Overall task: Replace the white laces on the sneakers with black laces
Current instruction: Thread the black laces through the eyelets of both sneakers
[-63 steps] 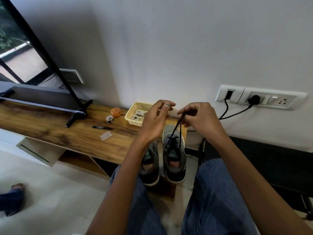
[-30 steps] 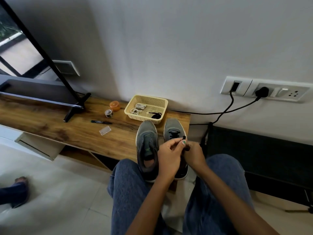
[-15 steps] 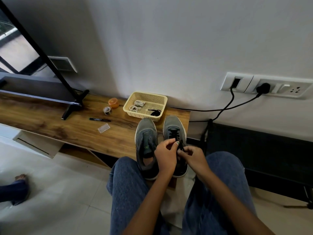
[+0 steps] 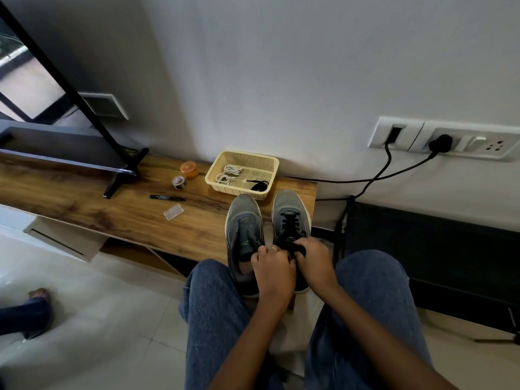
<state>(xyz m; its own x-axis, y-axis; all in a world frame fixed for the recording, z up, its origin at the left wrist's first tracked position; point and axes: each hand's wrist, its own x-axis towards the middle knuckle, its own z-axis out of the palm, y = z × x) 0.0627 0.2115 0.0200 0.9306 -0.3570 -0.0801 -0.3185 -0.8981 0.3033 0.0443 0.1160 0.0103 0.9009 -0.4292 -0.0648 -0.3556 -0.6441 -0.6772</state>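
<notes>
We count two grey sneakers (image 4: 243, 220), one yellow basket (image 4: 268, 164), two white lace bundles (image 4: 228, 173), one black marker (image 4: 167, 197), two hands (image 4: 274, 270), two wall plugs (image 4: 440, 142)

1. The surface (image 4: 118, 218) is a long wooden top standing against the wall.
2. Two grey sneakers sit side by side at its right end: the left sneaker (image 4: 244, 220) and the right sneaker (image 4: 289, 212).
3. Just behind them stands a yellow mesh basket (image 4: 225, 171).
4. Left of the basket lie an orange round container (image 4: 188, 170), a small tape roll (image 4: 179, 182), a black marker (image 4: 167, 197) and a small clear packet (image 4: 173, 212).
5. A black stand foot (image 4: 123, 175) rests further left.
</notes>
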